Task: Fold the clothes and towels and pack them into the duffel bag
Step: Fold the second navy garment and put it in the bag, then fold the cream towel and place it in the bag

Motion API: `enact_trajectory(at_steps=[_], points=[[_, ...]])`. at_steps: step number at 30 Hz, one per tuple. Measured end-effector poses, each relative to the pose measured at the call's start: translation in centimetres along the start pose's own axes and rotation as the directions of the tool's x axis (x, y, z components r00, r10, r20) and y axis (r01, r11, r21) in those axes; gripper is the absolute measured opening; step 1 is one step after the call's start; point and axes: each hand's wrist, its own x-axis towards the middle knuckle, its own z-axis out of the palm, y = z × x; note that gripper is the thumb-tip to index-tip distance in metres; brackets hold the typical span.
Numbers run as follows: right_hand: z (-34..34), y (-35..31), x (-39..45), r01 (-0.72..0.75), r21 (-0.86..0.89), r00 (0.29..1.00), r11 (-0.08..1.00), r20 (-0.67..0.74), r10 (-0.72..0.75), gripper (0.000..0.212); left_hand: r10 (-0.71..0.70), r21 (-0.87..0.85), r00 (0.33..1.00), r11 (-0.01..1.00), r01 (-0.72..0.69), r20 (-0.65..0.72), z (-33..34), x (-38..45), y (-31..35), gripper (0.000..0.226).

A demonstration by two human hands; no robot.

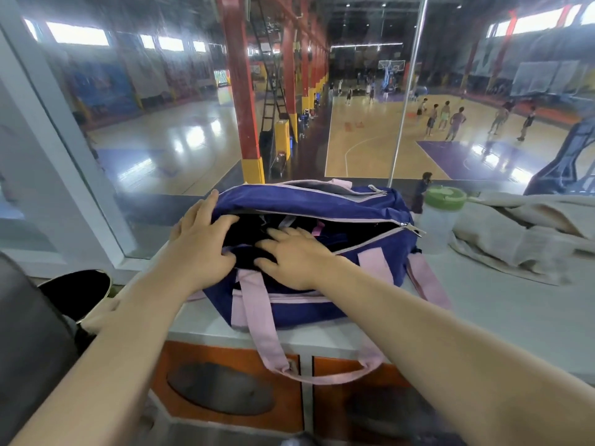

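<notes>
Two bare forearms reach forward from the bottom of the view to a navy duffel bag [299, 201] with pink straps, which sits on the pale bench [502, 310] in front of a large window. The left hand [201, 243] lies over the left end of the bag's open zipper mouth, fingers spread and nearly straight, their tips pressing down on the dark clothes [244, 233] inside while the thumb rests against the bag's upper flap. The right hand [289, 262] lies just beside it, flat with fingers splayed, pushing on the same dark fabric at the near edge of the opening; neither hand grips anything. A bit of pink shows among the dark fabric just beyond the right hand's fingertips. One pink handle [257, 317] hangs down from under the wrists over the bench's front edge. To the right of the right hand, past the bag's zipper pull [413, 229], stands a translucent bottle [439, 217] with a green lid, close against the bag's end, and further right lies a crumpled beige towel [528, 239], unfolded on the bench. Left of the left forearm, lower down, is a dark bag [77, 291] with a pale rim.
</notes>
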Motion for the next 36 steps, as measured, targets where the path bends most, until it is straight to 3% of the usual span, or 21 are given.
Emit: enact_trajectory(at_steps=[6,13,16,18,22,26,31,36], points=[[-1.1,2.2,-5.8,-0.108,0.017,0.993,0.994,-0.042,0.109,0.056,0.125,0.024,0.99,0.992,-0.124,-0.061,-0.1,-1.6,5.8,0.066],[-2.5,6.2,-12.1,-0.194,0.086,0.968,0.977,-0.142,0.205,0.051,0.225,0.013,0.974,0.974,-0.226,0.028,1.3,-1.8,12.4,0.067],[-2.7,8.4,-14.4,-0.207,0.167,0.947,0.964,-0.214,0.241,0.04,0.254,-0.059,0.965,0.966,-0.251,0.058,2.0,-1.0,16.0,0.066],[-2.7,9.7,-15.8,-0.202,0.261,0.916,0.944,-0.291,0.277,0.031,0.269,-0.154,0.961,0.954,-0.258,0.06,2.4,-0.5,19.0,0.062],[-2.5,12.5,-18.1,-0.297,0.421,0.858,0.857,-0.276,0.433,0.03,0.299,-0.287,0.953,0.919,-0.271,0.057,3.8,0.2,25.1,0.052],[-1.4,16.1,-19.9,-0.494,0.52,0.719,0.696,-0.205,0.664,0.04,0.321,-0.389,0.946,0.877,-0.283,0.035,5.8,0.4,30.0,0.051],[0.1,20.5,-21.4,-0.624,0.477,0.643,0.618,-0.135,0.754,0.047,0.359,-0.304,0.926,0.9,-0.311,0.117,9.4,1.6,31.0,0.058],[0.2,23.6,-20.5,-0.701,0.259,0.601,0.664,-0.285,0.746,0.047,0.365,-0.256,0.904,0.917,-0.306,0.224,11.3,2.4,29.7,0.066]])
